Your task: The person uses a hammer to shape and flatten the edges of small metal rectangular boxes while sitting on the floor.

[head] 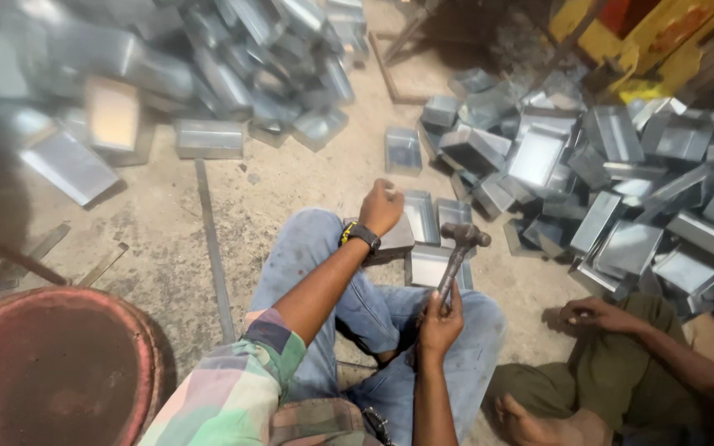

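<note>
gripping a hammer (459,248), right hand (440,322) clenched; left hand (380,208) fisted on a metal box (396,238).

heaped metal trays (621,182), red drum (51,363)

The person wears a short-sleeved plaid shirt (233,388) in green, pink and grey, faded blue jeans (357,306) with pale dusty patches, and a black watch (360,235) with yellow trim.

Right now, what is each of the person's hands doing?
Left hand: closed in a fist over a small metal tray on the knee.
Right hand: closed around the handle of a hammer.
</note>
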